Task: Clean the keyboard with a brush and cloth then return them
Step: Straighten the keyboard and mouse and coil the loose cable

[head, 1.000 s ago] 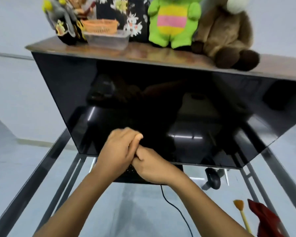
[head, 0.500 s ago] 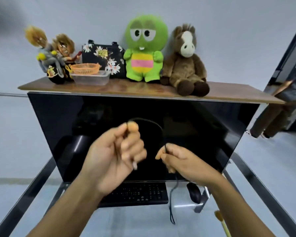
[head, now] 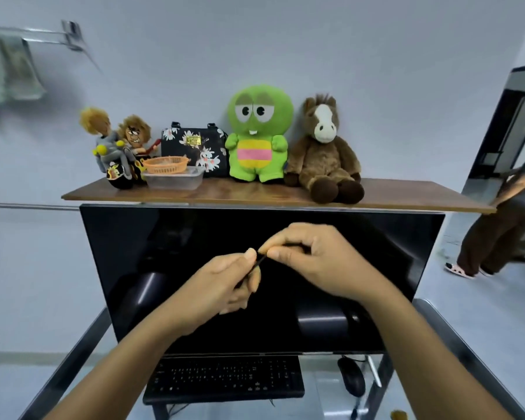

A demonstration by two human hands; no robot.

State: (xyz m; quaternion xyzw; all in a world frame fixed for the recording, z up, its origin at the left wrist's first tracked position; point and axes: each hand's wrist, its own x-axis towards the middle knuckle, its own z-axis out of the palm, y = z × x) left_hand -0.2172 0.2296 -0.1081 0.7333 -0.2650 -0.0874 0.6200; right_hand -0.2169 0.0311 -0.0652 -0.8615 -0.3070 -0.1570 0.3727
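Observation:
The black keyboard (head: 225, 380) lies on the glass desk below the monitor, untouched. My left hand (head: 225, 283) and my right hand (head: 312, 262) are raised in front of the dark screen, fingertips close together. Both pinch a thin black cord (head: 262, 258), of which only a short piece shows between them. The yellow tip of the brush (head: 398, 415) peeks in at the bottom right edge. The cloth is out of view.
A large dark monitor (head: 164, 253) stands behind the keyboard, and a black mouse (head: 350, 375) lies to its right. The wooden shelf (head: 255, 194) above carries plush toys, an orange basket (head: 165, 164) and a clear container. A person (head: 503, 225) stands at the far right.
The view has tilted upward. My hands, apart with a cord loop between them half a second ago, have come together and now pinch a short stretch of the cord.

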